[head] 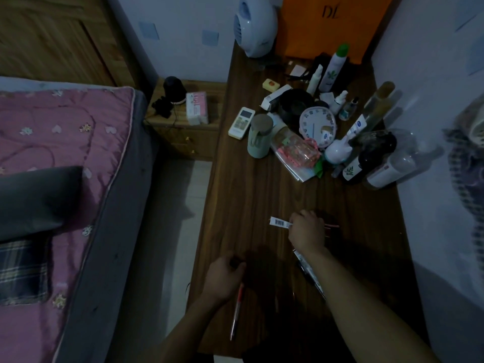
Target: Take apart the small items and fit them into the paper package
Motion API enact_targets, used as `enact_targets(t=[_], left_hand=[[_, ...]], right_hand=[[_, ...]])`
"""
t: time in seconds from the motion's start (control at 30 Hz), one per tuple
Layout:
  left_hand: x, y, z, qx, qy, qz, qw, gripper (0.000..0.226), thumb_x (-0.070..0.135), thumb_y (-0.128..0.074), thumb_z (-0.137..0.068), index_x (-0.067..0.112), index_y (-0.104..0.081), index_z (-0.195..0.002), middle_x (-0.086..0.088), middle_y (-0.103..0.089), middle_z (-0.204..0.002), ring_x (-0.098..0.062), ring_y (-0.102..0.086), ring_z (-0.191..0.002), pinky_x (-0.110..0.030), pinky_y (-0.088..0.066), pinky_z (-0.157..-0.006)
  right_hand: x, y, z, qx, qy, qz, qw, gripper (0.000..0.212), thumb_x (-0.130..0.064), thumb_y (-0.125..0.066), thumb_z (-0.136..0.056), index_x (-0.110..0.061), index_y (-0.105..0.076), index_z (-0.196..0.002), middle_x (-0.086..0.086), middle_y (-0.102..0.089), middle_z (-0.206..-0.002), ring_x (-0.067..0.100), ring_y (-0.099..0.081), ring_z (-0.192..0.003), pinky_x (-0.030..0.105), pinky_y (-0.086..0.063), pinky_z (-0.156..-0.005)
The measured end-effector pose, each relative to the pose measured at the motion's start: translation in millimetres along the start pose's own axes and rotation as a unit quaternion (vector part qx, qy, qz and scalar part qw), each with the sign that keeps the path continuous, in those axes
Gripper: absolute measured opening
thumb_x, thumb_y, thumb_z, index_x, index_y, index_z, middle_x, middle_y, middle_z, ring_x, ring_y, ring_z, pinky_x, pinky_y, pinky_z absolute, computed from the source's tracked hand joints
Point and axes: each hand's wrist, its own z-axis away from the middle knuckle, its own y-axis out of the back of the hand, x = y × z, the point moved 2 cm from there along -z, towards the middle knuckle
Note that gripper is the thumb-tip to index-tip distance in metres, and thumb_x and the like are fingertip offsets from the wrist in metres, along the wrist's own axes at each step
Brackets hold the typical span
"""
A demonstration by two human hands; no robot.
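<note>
hands working over pens on dark table [262,195]
right hand [306,230] pinches barcode-labelled stick [280,222] mid-table, lifted to sort; left hand [225,273] curled on small dark item, unclear; red pen [237,310] near.

Two hands [225,273] counted above the table [248,205], one barcode strip [280,222] pinched, one red pen [237,310] lying, one remote control [241,122], one white clock [317,126], one orange bag [332,24], one fan [255,26] noted.
</note>
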Motion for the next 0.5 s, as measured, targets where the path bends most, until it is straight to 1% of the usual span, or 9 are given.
enact_targets(t=[0.07,0.13,0.17,0.2,0.27,0.3,0.4,0.47,0.5], left_hand=[[5.1,1.0,-3.1,-0.001,0.001,-0.003,1.0,0.015,0.025,-0.053,-0.097,0.039,-0.055,-0.092,0.014,-0.066,-0.089,0.007,-0.065,-0.076,-0.009,-0.049,-0.058],[9.5,2.8,-5.0,0.009,-0.003,-0.004,1.0,0.017,0.025,-0.056,-0.096,0.04,-0.056,-0.088,0.014,-0.066,-0.085,0.013,-0.063,-0.076,-0.005,-0.047,-0.056],[11.9,3.8,-5.4,0.013,-0.005,-0.005,1.0,0.016,0.026,-0.057,-0.095,0.039,-0.057,-0.087,0.013,-0.066,-0.083,0.014,-0.062,-0.076,-0.004,-0.047,-0.056],[14.4,5.0,-5.4,0.017,-0.007,-0.006,1.0,0.014,0.026,-0.057,-0.095,0.038,-0.058,-0.087,0.012,-0.067,-0.083,0.014,-0.062,-0.077,-0.004,-0.047,-0.056],[22.0,7.5,-3.1,0.026,-0.008,0.009,1.0,0.011,0.028,-0.057,-0.095,0.036,-0.06,-0.088,0.013,-0.067,-0.084,0.014,-0.061,-0.078,-0.006,-0.047,-0.056],[27.2,8.9,-0.6,0.035,-0.007,0.03,0.999,0.011,0.028,-0.057,-0.095,0.037,-0.061,-0.089,0.014,-0.068,-0.085,0.013,-0.062,-0.079,-0.008,-0.047,-0.056],[46.4,13.3,9.8,0.069,-0.005,0.106,0.992,0.011,0.031,-0.056,-0.095,0.04,-0.061,-0.092,0.013,-0.07,-0.093,0.006,-0.066,-0.082,-0.012,-0.046,-0.065],[59.3,14.5,20.5,0.063,-0.003,0.171,0.983,0.011,0.034,-0.054,-0.096,0.041,-0.062,-0.095,0.014,-0.072,-0.094,0.002,-0.068,-0.086,-0.014,-0.049,-0.068],[64.7,14.1,27.0,0.05,-0.004,0.199,0.979,0.012,0.034,-0.053,-0.097,0.039,-0.064,-0.096,0.013,-0.074,-0.094,-0.001,-0.07,-0.086,-0.015,-0.051,-0.068]], right_hand=[[-3.0,2.3,1.1,-0.004,0.008,0.008,1.0,0.014,-0.02,-0.064,-0.086,-0.02,-0.067,-0.1,0.004,-0.064,-0.113,0.027,-0.055,-0.112,0.043,-0.041,-0.094],[-5.7,8.3,3.3,0.01,0.024,-0.003,1.0,0.007,-0.017,-0.061,-0.087,-0.02,-0.062,-0.093,0.004,-0.068,-0.104,0.028,-0.06,-0.106,0.042,-0.042,-0.09],[-7.5,12.8,5.5,0.019,0.032,-0.028,0.999,0.005,-0.016,-0.061,-0.088,-0.021,-0.059,-0.087,0.003,-0.07,-0.096,0.027,-0.063,-0.097,0.04,-0.044,-0.084],[-9.8,17.9,9.2,0.029,0.032,-0.071,0.997,0.012,-0.017,-0.063,-0.089,-0.024,-0.055,-0.082,-0.001,-0.069,-0.086,0.023,-0.065,-0.086,0.035,-0.046,-0.075],[-14.7,31.8,22.2,0.031,0.001,-0.209,0.977,0.023,-0.022,-0.069,-0.089,-0.03,-0.051,-0.077,-0.014,-0.061,-0.073,0.006,-0.06,-0.067,0.026,-0.044,-0.057],[-18.0,39.3,32.4,0.023,-0.024,-0.29,0.957,0.024,-0.024,-0.071,-0.088,-0.034,-0.052,-0.078,-0.017,-0.06,-0.074,-0.001,-0.057,-0.066,0.025,-0.044,-0.053],[-30.8,52.0,73.7,-0.022,-0.066,-0.498,0.864,0.027,-0.023,-0.076,-0.084,-0.042,-0.057,-0.088,-0.017,-0.07,-0.085,-0.001,-0.068,-0.071,0.017,-0.047,-0.056],[-39.6,56.6,106.2,-0.053,-0.067,-0.577,0.812,0.031,-0.023,-0.078,-0.083,-0.045,-0.058,-0.091,-0.017,-0.075,-0.088,-0.002,-0.072,-0.075,0.02,-0.052,-0.059],[-42.8,58.7,121.5,-0.064,-0.063,-0.589,0.803,0.03,-0.026,-0.078,-0.083,-0.045,-0.057,-0.09,-0.02,-0.075,-0.091,-0.002,-0.072,-0.077,0.023,-0.054,-0.061]])
